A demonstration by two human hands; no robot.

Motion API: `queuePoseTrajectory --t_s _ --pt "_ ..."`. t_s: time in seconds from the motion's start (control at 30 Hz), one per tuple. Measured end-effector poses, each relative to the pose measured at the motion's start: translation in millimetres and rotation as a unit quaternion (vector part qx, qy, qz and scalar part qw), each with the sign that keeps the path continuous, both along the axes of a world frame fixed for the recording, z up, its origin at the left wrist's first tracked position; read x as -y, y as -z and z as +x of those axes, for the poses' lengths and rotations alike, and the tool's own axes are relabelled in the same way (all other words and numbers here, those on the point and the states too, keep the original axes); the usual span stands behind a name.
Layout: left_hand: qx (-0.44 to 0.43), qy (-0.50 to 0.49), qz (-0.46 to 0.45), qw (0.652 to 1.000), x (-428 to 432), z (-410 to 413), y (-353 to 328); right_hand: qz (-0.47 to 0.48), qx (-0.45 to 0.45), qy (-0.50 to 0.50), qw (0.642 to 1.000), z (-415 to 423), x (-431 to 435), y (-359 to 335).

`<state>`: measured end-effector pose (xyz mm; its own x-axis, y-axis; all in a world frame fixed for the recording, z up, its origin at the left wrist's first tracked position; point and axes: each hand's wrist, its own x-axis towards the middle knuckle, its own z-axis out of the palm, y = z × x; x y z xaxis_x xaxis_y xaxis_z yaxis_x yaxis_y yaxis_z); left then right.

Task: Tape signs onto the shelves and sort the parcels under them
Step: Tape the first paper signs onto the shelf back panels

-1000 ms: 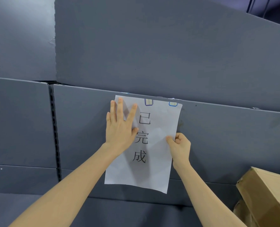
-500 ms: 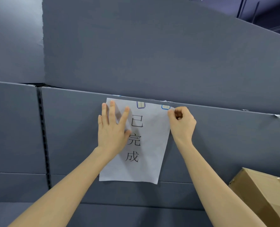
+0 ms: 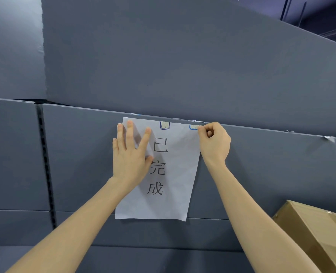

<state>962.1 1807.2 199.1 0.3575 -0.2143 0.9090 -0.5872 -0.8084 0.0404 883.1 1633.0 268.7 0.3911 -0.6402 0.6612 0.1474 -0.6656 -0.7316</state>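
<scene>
Pressing with straight fingers, your left hand pins the sign against the shelf panel; your right hand, fingers curled, pinches the tape label at its top-right corner. The sheet hangs lengthwise downward, right hand nearest that corner.

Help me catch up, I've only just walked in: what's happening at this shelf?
A person is fixing a paper sign to a grey shelf panel. The left hand lies flat on the sign, pressing it to the panel. The right hand, fingers curled, is at the sign's top right corner on a blue-edged sticker; whether it pinches or presses it is unclear. A second sticker sits at the top middle. A cardboard parcel waits at lower right.
</scene>
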Motion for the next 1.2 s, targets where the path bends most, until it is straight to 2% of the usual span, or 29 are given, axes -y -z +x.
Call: queuePoseTrajectory --t_s 0.33,0.4,0.5,0.6,0.67,0.73,0.8,1.0,1.2 --pt "0.013 -0.016 0.01 1.0 1 3 2 -0.018 0.02 0.014 1.0 4 0 4" --pt "0.016 -0.02 0.01 1.0 0 3 2 -0.052 0.043 0.024 0.997 5 0 6" --pt "0.018 -0.024 0.009 1.0 0 3 2 -0.142 0.069 0.091 0.983 9 4 9" --pt "0.022 -0.026 0.008 0.999 0 3 2 -0.234 0.049 0.138 0.961 10 9 7" --pt "0.026 -0.027 0.007 0.999 0 3 2 -0.258 0.003 0.136 0.957 9 13 6" --pt "0.029 -0.029 0.008 0.999 0 4 3 -0.244 -0.068 0.107 0.961 6 16 3" --pt "0.031 -0.03 0.007 0.999 0 5 4 -0.224 -0.099 0.087 0.966 3 18 -3" --pt "0.039 -0.036 0.0 0.999 3 9 7 -0.148 -0.111 0.039 0.982 1 17 -18" --pt "0.039 -0.033 -0.002 0.999 2 8 6 -0.132 -0.105 0.026 0.985 0 16 -20"
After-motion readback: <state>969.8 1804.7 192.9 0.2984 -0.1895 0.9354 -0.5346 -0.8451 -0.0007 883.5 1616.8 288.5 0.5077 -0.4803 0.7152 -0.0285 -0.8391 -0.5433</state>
